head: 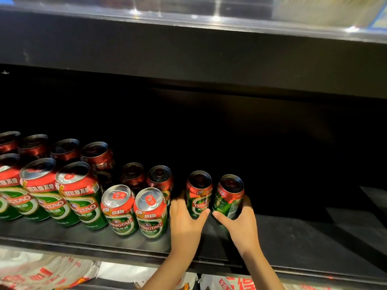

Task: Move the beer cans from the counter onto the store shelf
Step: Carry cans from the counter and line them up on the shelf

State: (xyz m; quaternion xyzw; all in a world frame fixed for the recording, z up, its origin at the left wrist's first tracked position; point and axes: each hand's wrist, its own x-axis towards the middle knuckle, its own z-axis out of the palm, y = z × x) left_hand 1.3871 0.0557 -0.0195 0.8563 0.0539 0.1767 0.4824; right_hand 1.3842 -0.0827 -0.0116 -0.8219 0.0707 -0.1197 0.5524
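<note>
Two green-and-red beer cans stand side by side on the dark store shelf [293,237]. My left hand [186,218] grips the left can [199,191] from its near side, thumb on the right of it. My right hand [238,220] grips the right can [229,195], which tilts slightly rightward. To the left, several more cans of the same kind stand in rows: two short ones at the front [120,208] [151,211], taller ones [80,191] further left, others behind in shadow.
The shelf's right half is bare and dark, running deep to the back. Another shelf board [188,49] hangs overhead. Torn white-and-red packaging [46,271] lies below the shelf's front edge [125,250].
</note>
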